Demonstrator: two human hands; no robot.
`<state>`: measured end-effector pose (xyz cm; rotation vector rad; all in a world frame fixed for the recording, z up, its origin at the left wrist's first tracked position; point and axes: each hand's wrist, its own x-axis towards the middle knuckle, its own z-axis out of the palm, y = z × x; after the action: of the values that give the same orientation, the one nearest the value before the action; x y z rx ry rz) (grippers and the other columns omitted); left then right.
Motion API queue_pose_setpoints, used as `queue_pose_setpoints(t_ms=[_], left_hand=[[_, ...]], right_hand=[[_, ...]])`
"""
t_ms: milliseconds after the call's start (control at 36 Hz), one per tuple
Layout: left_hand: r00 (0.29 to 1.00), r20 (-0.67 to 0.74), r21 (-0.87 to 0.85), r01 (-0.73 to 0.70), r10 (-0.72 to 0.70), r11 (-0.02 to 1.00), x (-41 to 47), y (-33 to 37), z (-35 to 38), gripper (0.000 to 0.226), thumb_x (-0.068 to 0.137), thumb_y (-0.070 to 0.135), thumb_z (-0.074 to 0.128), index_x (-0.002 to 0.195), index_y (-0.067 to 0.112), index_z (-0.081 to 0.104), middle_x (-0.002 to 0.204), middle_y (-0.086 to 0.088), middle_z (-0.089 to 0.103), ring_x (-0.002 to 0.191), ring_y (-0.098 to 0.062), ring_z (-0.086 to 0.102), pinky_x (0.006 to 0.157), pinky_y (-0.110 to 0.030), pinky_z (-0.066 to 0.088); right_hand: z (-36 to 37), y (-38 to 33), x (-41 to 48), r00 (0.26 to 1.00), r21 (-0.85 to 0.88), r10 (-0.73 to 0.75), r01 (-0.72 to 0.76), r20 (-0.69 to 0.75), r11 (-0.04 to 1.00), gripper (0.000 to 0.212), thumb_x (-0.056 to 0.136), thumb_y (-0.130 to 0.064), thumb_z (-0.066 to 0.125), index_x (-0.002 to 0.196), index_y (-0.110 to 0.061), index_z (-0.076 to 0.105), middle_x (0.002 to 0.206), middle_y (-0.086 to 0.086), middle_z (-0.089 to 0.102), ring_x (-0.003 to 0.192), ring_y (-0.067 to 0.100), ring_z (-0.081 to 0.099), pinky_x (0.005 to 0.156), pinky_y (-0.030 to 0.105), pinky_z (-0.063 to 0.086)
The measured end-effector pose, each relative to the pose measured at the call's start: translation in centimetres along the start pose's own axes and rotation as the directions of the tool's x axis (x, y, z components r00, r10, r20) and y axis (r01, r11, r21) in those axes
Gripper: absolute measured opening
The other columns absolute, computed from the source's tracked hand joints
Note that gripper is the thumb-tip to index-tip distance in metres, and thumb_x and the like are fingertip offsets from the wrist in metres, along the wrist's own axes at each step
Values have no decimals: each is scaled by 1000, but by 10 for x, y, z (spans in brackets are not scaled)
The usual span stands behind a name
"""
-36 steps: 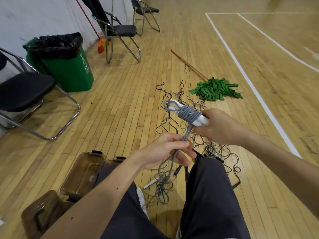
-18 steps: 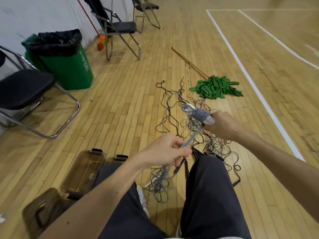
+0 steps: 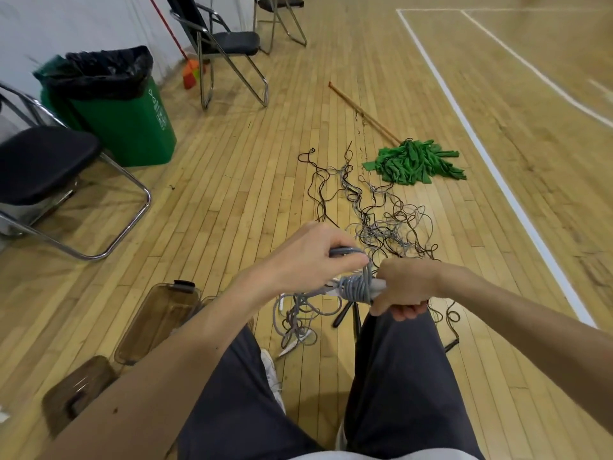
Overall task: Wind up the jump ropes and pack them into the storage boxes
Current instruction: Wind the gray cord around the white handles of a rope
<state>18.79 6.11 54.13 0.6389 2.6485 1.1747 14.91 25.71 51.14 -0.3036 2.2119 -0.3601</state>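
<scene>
Person seated. Their right hand [image 3: 409,283] is clenched round the grey cord jump rope [image 3: 356,288], wound on its handles, above the knees. The left hand [image 3: 308,257] pinches a loop just above. On floor, left: brown translucent plastic storage boxes [image 3: 156,322].

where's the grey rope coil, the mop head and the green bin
grey rope coil [image 3: 356,288]: head view, middle of the wound turns.
mop head [image 3: 413,162]: head view, centre of the green strips.
green bin [image 3: 132,127]: head view, front wall.
</scene>
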Motion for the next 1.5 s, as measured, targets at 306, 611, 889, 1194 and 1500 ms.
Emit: queue_pose_setpoints(t_ms=[306, 611, 889, 1194, 1500], left_hand=[[999, -43, 1, 11, -10, 1000, 4, -22, -13, 15, 92, 41, 68, 87, 28, 72, 73, -3, 64, 66, -18, 53, 65, -38, 45], [993, -23, -333, 100, -114, 938, 2, -37, -8, 32, 86, 32, 73, 93, 4, 62, 56, -10, 50, 50, -16, 47, 55, -23, 41], [975, 11, -409, 205, -220, 889, -1, -53, -4, 20, 89, 30, 69, 81, 11, 68, 59, 0, 59, 55, -16, 50, 52, -26, 42], [964, 148, -305, 258, -222, 917, -5, -47, 0, 26, 100, 31, 60, 83, 12, 67, 57, 1, 62, 45, -12, 51, 45, -19, 41], [957, 207, -485, 281, -204, 828, -6, -57, 23, 34, 93, 38, 63, 78, 8, 62, 57, -1, 59, 48, -14, 55, 51, -26, 45]], right_hand=[[13, -27, -26, 941, 62, -280, 273, 188, 960, 21, 92, -21, 72, 75, -14, 62, 62, 4, 65, 45, 12, 53, 44, 20, 44], [10, -35, -38, 835, 330, -537, 477, 118, 814, 14, 89, -17, 77, 79, -13, 69, 68, 10, 61, 52, 17, 52, 49, 22, 44], [17, -26, -34, 859, 880, -508, 284, -57, 381, 5, 79, -4, 72, 81, -7, 69, 58, 3, 52, 44, 10, 44, 45, 21, 39], [15, -21, -19, 975, 917, -218, 132, -52, 376, 17, 82, -8, 75, 81, -7, 58, 60, 3, 53, 42, 8, 42, 41, 17, 34], [-36, -38, -35, 860, 781, -139, 505, -491, 368, 29, 83, 1, 73, 108, -1, 57, 76, 3, 64, 50, 10, 50, 43, 22, 42]])
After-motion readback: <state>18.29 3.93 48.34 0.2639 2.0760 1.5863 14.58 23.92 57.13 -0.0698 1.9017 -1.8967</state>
